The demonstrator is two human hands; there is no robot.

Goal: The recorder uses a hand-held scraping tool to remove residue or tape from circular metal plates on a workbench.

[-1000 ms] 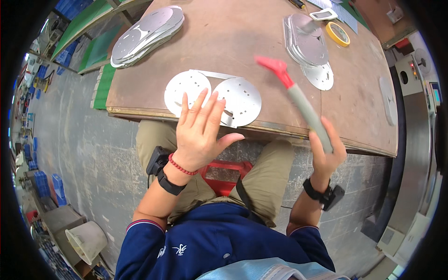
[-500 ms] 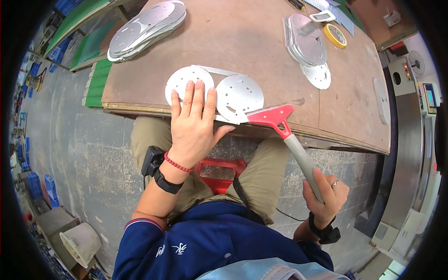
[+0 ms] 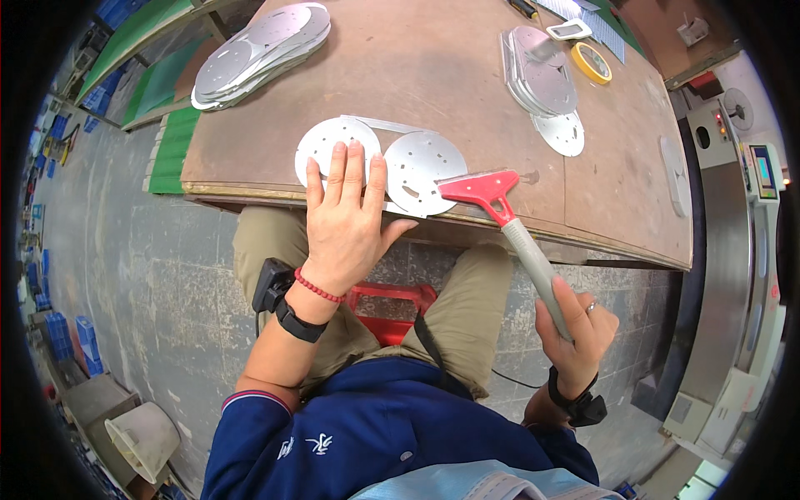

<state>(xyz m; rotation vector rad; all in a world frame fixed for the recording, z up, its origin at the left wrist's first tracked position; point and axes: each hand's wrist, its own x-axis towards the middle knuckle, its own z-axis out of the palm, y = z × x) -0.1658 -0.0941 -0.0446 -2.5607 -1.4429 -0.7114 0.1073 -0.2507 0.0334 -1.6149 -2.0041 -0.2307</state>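
A thin silver metal plate (image 3: 429,167) with two round ends and small cut-outs lies at the front edge of the brown table. My left hand (image 3: 346,200) rests flat on its left disc, fingers stretched out, thumb pointing right. My right hand (image 3: 581,329) grips the grey handle of a scraper (image 3: 525,250) with a red head. The scraper's head meets the lower right rim of the plate's right disc. Part of the plate's left disc is hidden under my left fingers.
Stacks of similar plates lie at the far left (image 3: 258,54) and far right (image 3: 546,75) of the table (image 3: 400,75). Beyond the right stack are a roll of yellow tape (image 3: 591,63) and a white-framed object (image 3: 569,30). A red stool (image 3: 387,333) is beneath me.
The scraper has moved slightly up and left along the right disc's rim, with my right hand following. My left hand stays on the plate.
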